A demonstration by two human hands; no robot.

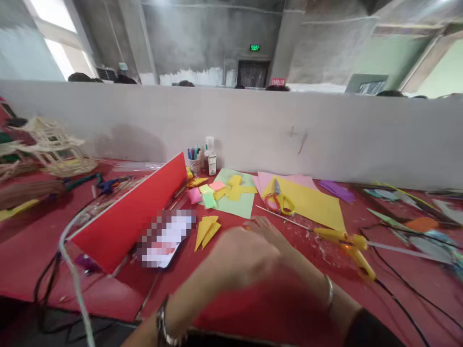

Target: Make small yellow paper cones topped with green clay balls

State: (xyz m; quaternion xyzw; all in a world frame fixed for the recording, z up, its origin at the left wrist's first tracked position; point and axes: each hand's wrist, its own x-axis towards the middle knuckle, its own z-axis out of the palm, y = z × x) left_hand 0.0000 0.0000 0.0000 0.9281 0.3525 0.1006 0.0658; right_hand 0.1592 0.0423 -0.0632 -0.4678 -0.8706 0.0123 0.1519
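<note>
My left hand point(243, 258) and my right hand point(265, 231) meet over the red table, both blurred by motion. The left one is curled, its fingers turned away from view. Behind it, the right fingers are bent inward against it. A tiny orange-yellow bit shows at the fingertips; what they hold is too small and hidden to name. Folded yellow paper triangles point(207, 232) lie left of the hands. Beyond them is a light green sheet point(238, 206) with a yellow paper cross point(235, 188) on it. A yellow hot glue gun point(347, 241) lies to the right.
Scissors point(280, 197) rest on a yellow sheet point(321, 202). A phone point(170, 238) lies beside a slanted red board point(133, 217). A pen cup point(195, 166) stands by the white partition point(231, 120). Cables point(401, 308) cross the right side; a stick model point(54, 144) stands far left.
</note>
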